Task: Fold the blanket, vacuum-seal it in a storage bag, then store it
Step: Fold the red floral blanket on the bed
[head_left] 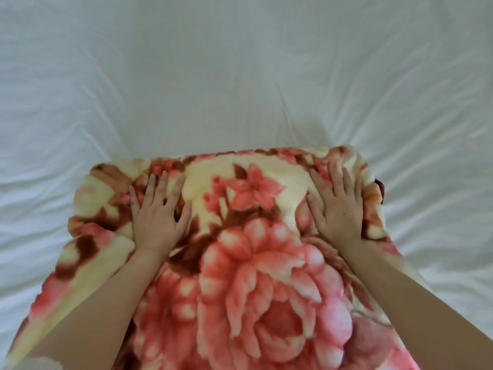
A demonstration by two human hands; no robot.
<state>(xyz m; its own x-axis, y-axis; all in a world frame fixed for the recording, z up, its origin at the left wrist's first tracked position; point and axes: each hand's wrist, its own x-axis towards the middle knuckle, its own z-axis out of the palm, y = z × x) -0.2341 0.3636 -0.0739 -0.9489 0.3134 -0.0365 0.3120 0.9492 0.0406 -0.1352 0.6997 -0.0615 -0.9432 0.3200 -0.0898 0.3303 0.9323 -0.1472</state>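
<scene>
Head view, blanket (pixel 253 263) beneath left grip (pixel 159 222), right grip (pixel 339 209)

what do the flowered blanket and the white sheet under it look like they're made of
The blanket looks like thick plush fleece, probably synthetic: fuzzy matte pile, soft blurred edges on the pink flower print, and it dents under both flat hands, left and right. The sheet looks like thin, smooth woven cloth, perhaps cotton or a blend: fine, sharp creases with a slight sheen.
</scene>
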